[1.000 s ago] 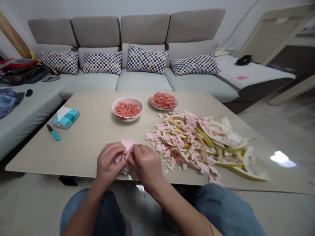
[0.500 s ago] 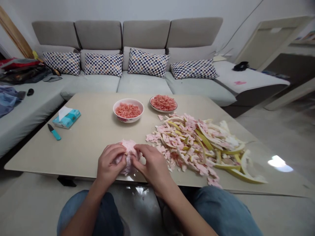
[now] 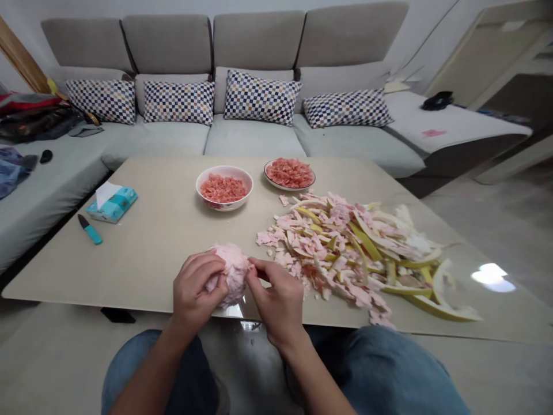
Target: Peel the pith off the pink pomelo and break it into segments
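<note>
A peeled pomelo (image 3: 234, 271), covered in pale pink pith, is at the table's front edge. My left hand (image 3: 196, 285) grips its left side with curled fingers and thumb. At the fruit's right side, my right hand (image 3: 277, 294) has thumb and forefinger pinched together on a bit of the pith; the bit itself is mostly hidden by the fingertips. Right of my hands spreads a heap of pomelo peel (image 3: 345, 248), yellow-green rind strips mixed with pink pith scraps.
A white bowl (image 3: 207, 196) and a dark-rimmed plate (image 3: 280, 185) hold pinkish-red pomelo flesh at the back of the table (image 3: 142, 259). To the left lie a blue tissue pack (image 3: 114, 206) and a small knife (image 3: 90, 229) with a teal handle. A grey sofa (image 3: 254, 137) stands behind.
My right hand has drawn slightly right from the pomelo's top middle to its right edge, uncovering more of the fruit. My left hand keeps its grip. The view has tilted down a little.
</note>
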`<state>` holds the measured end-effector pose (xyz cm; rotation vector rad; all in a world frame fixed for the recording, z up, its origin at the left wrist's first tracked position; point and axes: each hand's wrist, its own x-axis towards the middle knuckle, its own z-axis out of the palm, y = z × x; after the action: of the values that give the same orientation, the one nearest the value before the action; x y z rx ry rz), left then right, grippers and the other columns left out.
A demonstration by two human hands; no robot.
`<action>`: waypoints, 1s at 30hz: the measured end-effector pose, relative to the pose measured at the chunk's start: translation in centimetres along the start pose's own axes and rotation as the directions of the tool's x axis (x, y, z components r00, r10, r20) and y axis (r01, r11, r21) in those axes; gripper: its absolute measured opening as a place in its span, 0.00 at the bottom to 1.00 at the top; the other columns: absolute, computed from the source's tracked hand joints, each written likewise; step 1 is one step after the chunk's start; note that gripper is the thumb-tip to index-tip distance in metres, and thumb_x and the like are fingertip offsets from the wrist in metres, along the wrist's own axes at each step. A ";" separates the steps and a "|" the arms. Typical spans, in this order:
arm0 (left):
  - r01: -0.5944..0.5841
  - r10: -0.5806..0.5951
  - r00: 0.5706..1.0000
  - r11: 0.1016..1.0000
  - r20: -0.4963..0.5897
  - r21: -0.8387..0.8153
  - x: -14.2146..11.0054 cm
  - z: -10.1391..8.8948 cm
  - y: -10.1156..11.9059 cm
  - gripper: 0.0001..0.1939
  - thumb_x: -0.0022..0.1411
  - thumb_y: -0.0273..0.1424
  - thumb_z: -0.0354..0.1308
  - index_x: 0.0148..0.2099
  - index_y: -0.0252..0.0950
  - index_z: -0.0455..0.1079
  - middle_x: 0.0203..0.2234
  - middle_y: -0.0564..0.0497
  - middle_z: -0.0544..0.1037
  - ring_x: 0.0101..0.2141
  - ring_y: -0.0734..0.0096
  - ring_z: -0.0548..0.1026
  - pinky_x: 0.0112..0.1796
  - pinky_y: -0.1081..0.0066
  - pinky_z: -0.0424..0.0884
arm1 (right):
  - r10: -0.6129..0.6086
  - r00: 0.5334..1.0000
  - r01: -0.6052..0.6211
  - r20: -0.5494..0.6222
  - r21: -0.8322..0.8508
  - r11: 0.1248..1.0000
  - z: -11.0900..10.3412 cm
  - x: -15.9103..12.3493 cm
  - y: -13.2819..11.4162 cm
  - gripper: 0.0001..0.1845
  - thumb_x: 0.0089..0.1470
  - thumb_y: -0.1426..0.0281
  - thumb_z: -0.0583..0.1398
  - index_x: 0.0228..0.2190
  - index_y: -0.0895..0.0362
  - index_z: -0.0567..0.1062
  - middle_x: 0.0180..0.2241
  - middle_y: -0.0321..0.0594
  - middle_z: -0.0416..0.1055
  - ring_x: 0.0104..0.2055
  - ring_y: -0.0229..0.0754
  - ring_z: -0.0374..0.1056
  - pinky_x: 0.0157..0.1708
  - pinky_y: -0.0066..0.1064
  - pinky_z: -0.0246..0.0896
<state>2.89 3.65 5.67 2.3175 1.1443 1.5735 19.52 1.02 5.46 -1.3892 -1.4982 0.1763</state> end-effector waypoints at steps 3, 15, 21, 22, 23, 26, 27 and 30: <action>0.013 -0.013 1.000 1.000 -0.017 -0.009 -0.1 0.1 0.0 0.10 0.58 0.20 0.58 0.40 0.39 0.72 0.35 0.51 0.79 0.42 0.65 0.78 0.48 0.59 0.77 | 0.165 0.986 -0.167 0.025 0.138 0.976 -0.3 -0.2 0.5 0.07 0.56 0.72 0.60 0.33 0.56 0.80 0.31 0.40 0.81 0.30 0.41 0.77 0.32 0.30 0.73; 0.078 -0.079 0.997 0.996 -0.016 -0.038 -0.4 -0.5 -0.8 0.08 0.59 0.21 0.59 0.39 0.39 0.73 0.36 0.50 0.79 0.44 0.66 0.79 0.48 0.63 0.76 | 0.280 0.910 -0.349 0.305 0.204 0.915 -1.5 0.8 -0.5 0.15 0.53 0.63 0.64 0.41 0.57 0.78 0.39 0.45 0.81 0.32 0.43 0.77 0.29 0.31 0.73; 0.017 -0.017 1.000 1.000 -0.008 -0.026 -0.3 -0.4 -0.6 0.10 0.59 0.21 0.59 0.41 0.40 0.73 0.36 0.51 0.80 0.44 0.65 0.79 0.49 0.62 0.77 | 0.163 0.934 -0.094 0.318 -0.222 0.971 -0.6 1.5 -2.1 0.09 0.56 0.71 0.59 0.29 0.56 0.79 0.27 0.41 0.79 0.27 0.42 0.74 0.27 0.28 0.61; 0.003 -0.003 1.000 1.000 -0.005 -0.025 -0.3 -0.4 -0.6 0.10 0.58 0.21 0.59 0.41 0.40 0.73 0.36 0.51 0.80 0.44 0.65 0.79 0.49 0.61 0.77 | 0.144 0.935 -0.046 0.323 -0.294 0.955 -0.5 1.7 -2.3 0.10 0.55 0.72 0.59 0.25 0.56 0.78 0.25 0.41 0.78 0.26 0.42 0.73 0.25 0.28 0.57; -0.008 0.008 1.000 1.000 0.000 -0.022 -0.3 -0.3 -0.6 0.11 0.58 0.21 0.59 0.41 0.40 0.72 0.36 0.51 0.80 0.44 0.65 0.79 0.49 0.60 0.77 | 0.128 0.936 -0.003 0.329 -0.357 0.934 -0.4 1.9 -2.3 0.11 0.54 0.73 0.59 0.22 0.56 0.76 0.23 0.41 0.77 0.24 0.42 0.71 0.24 0.29 0.54; -0.021 0.021 1.000 1.000 0.000 -0.002 -0.2 -0.2 -0.7 0.11 0.58 0.21 0.58 0.41 0.40 0.72 0.37 0.51 0.80 0.45 0.63 0.80 0.49 0.60 0.78 | 0.098 0.943 0.053 0.318 -0.435 0.899 -0.2 2.0 -1.9 0.10 0.51 0.75 0.60 0.20 0.56 0.75 0.21 0.42 0.76 0.22 0.42 0.69 0.23 0.31 0.49; -0.023 0.023 1.000 1.000 -0.001 0.004 -0.2 -0.1 -0.7 0.11 0.58 0.21 0.58 0.41 0.40 0.73 0.37 0.51 0.80 0.45 0.63 0.80 0.49 0.60 0.78 | 0.096 0.949 0.041 0.301 -0.420 0.907 -0.1 1.9 -1.6 0.10 0.51 0.75 0.59 0.21 0.56 0.75 0.21 0.41 0.76 0.22 0.41 0.69 0.23 0.30 0.50; -0.034 0.034 0.999 0.999 0.001 0.002 -0.2 0.1 -0.7 0.11 0.58 0.21 0.58 0.41 0.40 0.73 0.36 0.51 0.80 0.46 0.62 0.80 0.49 0.60 0.78 | 0.143 0.964 -0.079 0.226 -0.268 0.960 -0.2 1.4 -0.6 0.09 0.52 0.74 0.59 0.23 0.56 0.77 0.23 0.39 0.77 0.24 0.40 0.70 0.25 0.28 0.55</action>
<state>2.60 4.00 5.13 2.3508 1.1127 1.5832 19.60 1.88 6.78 -1.7119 -1.6907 0.2371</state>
